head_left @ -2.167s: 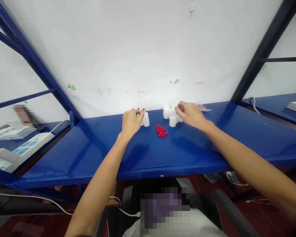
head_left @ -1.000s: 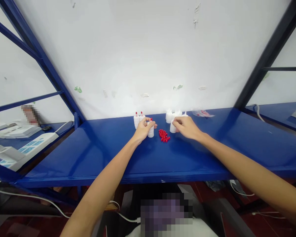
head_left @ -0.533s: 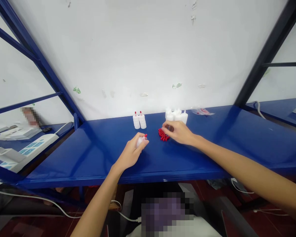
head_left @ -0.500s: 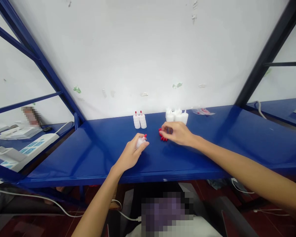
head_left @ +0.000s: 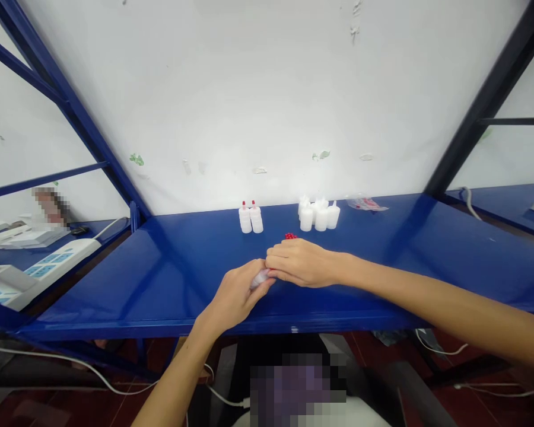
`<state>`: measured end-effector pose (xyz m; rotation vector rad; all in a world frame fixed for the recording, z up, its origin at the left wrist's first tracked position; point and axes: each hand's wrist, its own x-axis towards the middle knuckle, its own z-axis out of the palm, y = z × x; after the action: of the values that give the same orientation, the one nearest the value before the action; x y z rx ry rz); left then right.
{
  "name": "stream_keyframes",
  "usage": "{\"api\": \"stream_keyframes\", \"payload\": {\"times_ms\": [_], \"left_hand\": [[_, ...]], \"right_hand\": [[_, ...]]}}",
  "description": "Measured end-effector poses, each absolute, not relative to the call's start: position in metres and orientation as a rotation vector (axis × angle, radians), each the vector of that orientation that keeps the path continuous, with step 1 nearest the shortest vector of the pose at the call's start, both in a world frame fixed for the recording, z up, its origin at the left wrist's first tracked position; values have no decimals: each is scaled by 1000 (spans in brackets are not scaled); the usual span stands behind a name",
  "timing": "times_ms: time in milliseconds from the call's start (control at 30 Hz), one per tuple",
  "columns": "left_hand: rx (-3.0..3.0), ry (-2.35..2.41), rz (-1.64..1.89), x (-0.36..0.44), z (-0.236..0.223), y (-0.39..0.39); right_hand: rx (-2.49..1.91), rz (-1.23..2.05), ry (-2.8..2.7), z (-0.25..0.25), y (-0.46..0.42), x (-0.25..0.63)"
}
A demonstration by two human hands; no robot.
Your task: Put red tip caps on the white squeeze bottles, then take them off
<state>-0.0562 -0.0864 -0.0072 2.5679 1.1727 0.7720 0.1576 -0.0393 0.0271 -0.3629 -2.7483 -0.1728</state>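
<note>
Left fingers (head_left: 261, 288) grip a white bottle (head_left: 258, 278), contents hidden, right fingers (head_left: 279, 262) pinching its red tip (head_left: 271, 271).

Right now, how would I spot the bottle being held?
Find the blue table before the white wall. Over the table, the left hand wraps one white bottle while the right hand covers its top. Unlike the other white bottles, standing upright farther back, this one is tilted and held.

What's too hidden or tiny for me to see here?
Head view:
White plastic bottle in the left hand: that hand covers most.
Small red plastic caps: right hand hides how many.
Standing white plastic bottles: front ones block those behind.
Clear plastic bag: its red part is too small.
</note>
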Motion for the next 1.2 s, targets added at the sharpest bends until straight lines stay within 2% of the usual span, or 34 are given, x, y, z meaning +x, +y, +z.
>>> {"api": "stream_keyframes", "payload": {"times_ms": [67, 133, 333, 533, 967, 1100, 1200], "left_hand": [[2625, 1206, 733, -56, -7, -88], [2626, 1246, 751, -55, -7, -89], [2511, 1406, 758, -51, -7, -87], [2538, 1412, 700, -47, -4, -88], [2512, 1402, 712, -47, -4, -85], [2503, 1411, 700, -46, -3, -85], [2528, 1402, 662, -45, -2, -86]], "right_hand": [[-458, 97, -2684, 28, -38, 165], [-628, 231, -2607, 30, -33, 178], [-1156, 140, -2632, 29, -3, 220], [-1370, 180, -2698, 24, 9, 233], [-1294, 211, -2672, 8, 9, 224], [-1311, 73, -2568, 16, 2, 218], [-1130, 53, -2535, 23, -15, 205]]}}
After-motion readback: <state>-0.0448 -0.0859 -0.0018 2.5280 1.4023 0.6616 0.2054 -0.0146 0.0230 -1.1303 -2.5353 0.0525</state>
